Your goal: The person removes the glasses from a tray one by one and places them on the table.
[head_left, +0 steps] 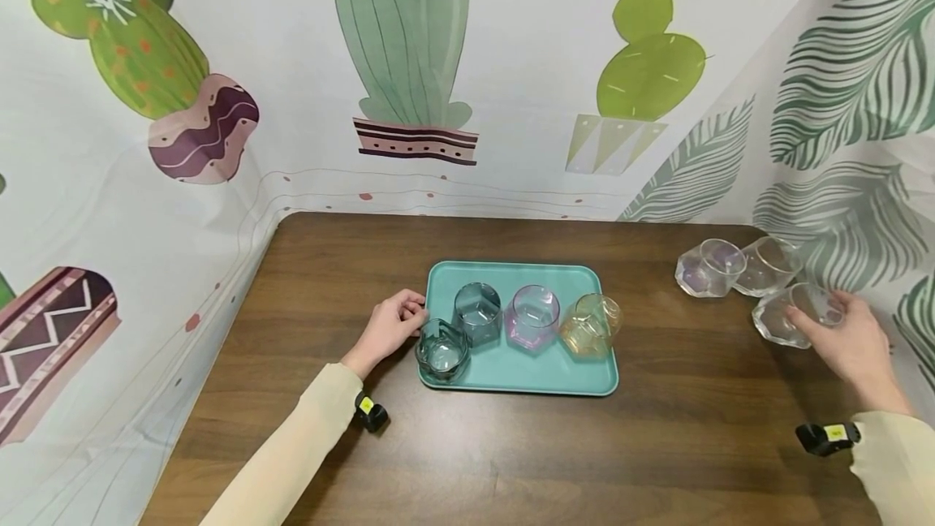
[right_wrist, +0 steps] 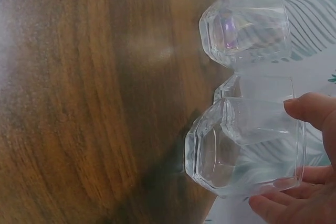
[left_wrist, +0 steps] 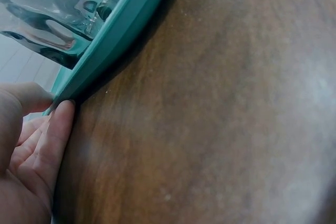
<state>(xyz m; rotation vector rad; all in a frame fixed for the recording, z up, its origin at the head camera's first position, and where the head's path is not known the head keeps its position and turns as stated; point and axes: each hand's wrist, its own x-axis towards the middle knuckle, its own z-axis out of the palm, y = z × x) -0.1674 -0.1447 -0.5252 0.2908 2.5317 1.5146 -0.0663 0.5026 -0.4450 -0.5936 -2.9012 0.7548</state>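
Note:
My left hand [head_left: 389, 329] pinches the left rim of a teal tray [head_left: 511, 380]. In the left wrist view, the thumb and fingers meet at the tray's rim [left_wrist: 118, 45]. Standing on the tray are a dark teal glass [head_left: 443, 351] at its front left corner, a grey-blue glass [head_left: 478, 315], a pink glass [head_left: 532, 319] and an amber glass [head_left: 588, 331]. At the far right, my right hand [head_left: 853, 346] grips a clear faceted glass [head_left: 782, 319] near its rim, thumb on one side and fingers on the other, as the right wrist view shows.
Behind the gripped glass stand a clear glass [head_left: 765, 266] and one with a purple sheen [head_left: 708, 270], close together near the back right corner. A brown wooden table [head_left: 511, 461] carries everything. White printed cloth [head_left: 526, 63] hangs behind and along both sides.

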